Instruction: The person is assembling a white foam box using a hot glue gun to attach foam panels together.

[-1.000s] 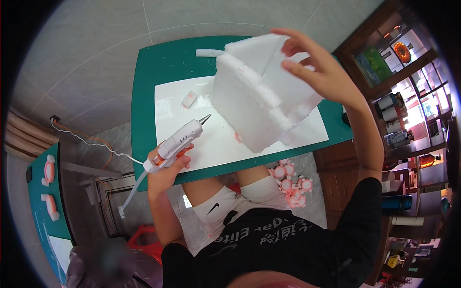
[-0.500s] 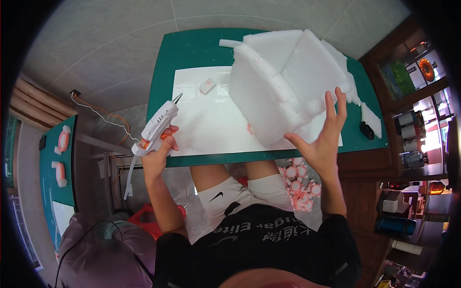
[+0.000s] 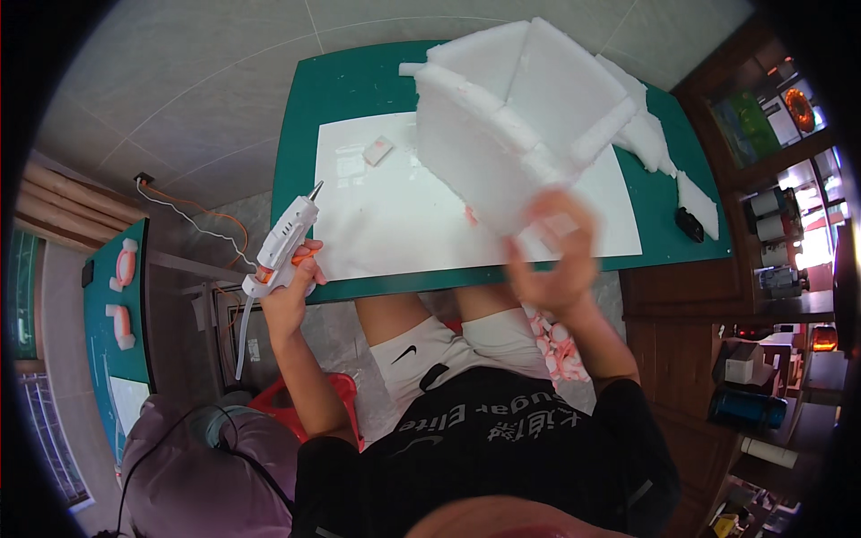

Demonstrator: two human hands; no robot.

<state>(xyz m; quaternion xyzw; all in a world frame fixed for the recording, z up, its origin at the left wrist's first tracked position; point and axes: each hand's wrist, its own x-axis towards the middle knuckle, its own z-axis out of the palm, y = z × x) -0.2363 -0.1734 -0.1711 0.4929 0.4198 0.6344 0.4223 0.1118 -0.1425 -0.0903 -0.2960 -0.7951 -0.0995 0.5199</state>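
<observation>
My left hand [image 3: 292,294] is wrapped round the grip of a white hot glue gun [image 3: 287,235] at the table's left edge. The metal nozzle tilts up and to the right, and a translucent glue stick [image 3: 244,336] hangs from the rear. A box of white foam boards [image 3: 466,143] stands open on a white sheet [image 3: 377,224]. At the box's near right corner is my right hand [image 3: 560,255], its fingers smeared by motion. Whether it touches or grips the foam cannot be told. A small whitish block [image 3: 378,151] lies left of the box.
The green-topped table [image 3: 309,90] carries loose foam pieces [image 3: 697,204] and a small black object [image 3: 689,224] at its right. Cords [image 3: 202,211] run from a wall socket to the left. Pink-and-white parts [image 3: 560,354] lie on the floor, and a red stool [image 3: 345,394] stands beside me.
The spread fingers of my right hand have moved left and down against the box's near corner and blurred. The foam box has shifted slightly away and left. My left hand keeps the glue gun.
</observation>
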